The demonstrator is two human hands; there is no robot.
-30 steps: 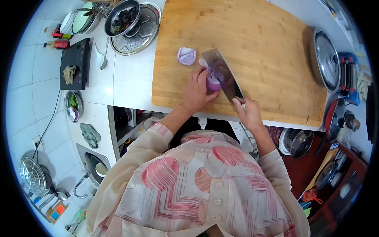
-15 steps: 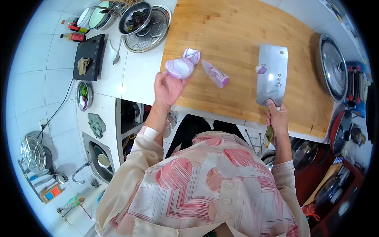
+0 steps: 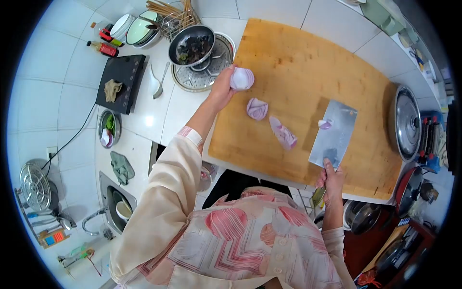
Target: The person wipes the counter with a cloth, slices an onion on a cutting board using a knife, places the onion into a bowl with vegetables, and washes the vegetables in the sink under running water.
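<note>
A pale purple piece of onion [image 3: 241,79] is gripped in my left hand [image 3: 223,87], above the left edge of the wooden cutting board [image 3: 308,62]. On the board lie two more purple onion pieces: a rounded one [image 3: 257,109] and a longer wedge [image 3: 283,133]. My right hand [image 3: 332,180] is closed round the handle of a broad cleaver [image 3: 335,135] over the right part of the board. A small bit of onion [image 3: 325,124] shows on the cleaver's blade.
Left of the board stands a pan of dark food [image 3: 194,45] above a perforated metal tray [image 3: 216,72]. Beyond are a spoon [image 3: 155,85], a black cooktop [image 3: 120,79] and a bowl of vegetables [image 3: 109,130]. A lidded metal pot [image 3: 406,120] stands at right.
My left hand has lifted the onion piece away from the others, toward the board's far left edge. The cleaver has tilted and the whole view has shifted.
</note>
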